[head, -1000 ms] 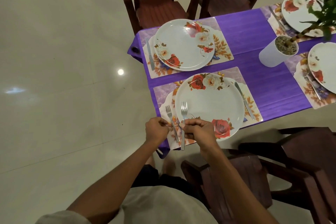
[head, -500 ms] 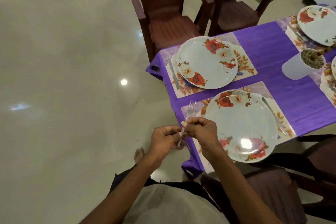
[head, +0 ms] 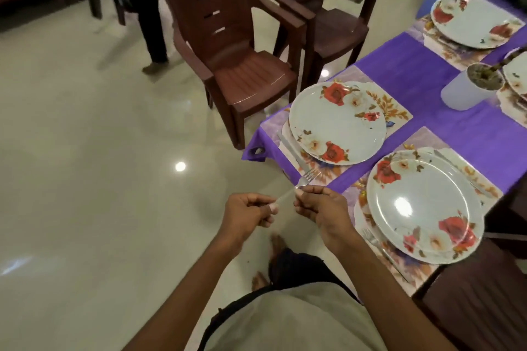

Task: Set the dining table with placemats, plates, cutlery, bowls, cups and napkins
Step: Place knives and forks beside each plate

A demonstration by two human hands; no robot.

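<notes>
A white pot [head: 463, 94] stands on the purple tabletop [head: 422, 71], filled with dark soil, a stem rising from it toward the right edge. Four flowered plates show, each on a placemat and none carrying food: the near plate [head: 422, 208], the far plate [head: 339, 122] beside it, a third plate [head: 470, 20] further along, and a sliver of a fourth [head: 517, 77] behind the pot. A knife [head: 291, 148] lies on the far placemat [head: 396, 108] left of its plate; a second fork [head: 373, 239] lies on the near placemat [head: 416, 271] by the near plate's edge. Both hands hold one fork [head: 306, 178] in the air off the tabletop's corner: the left hand [head: 248, 214] pinches the handle's end, the right hand [head: 319, 208] pinches near the neck, tines pointing toward the far placemat. Two brown chairs [head: 228, 45] stand beyond. Half a second ago the fork stood more upright between the hands; now it is tilted further over and the hands are spread wider apart along it. The view has also swung, so the plates sit further right and a person's legs [head: 151, 17] show at the back.
</notes>
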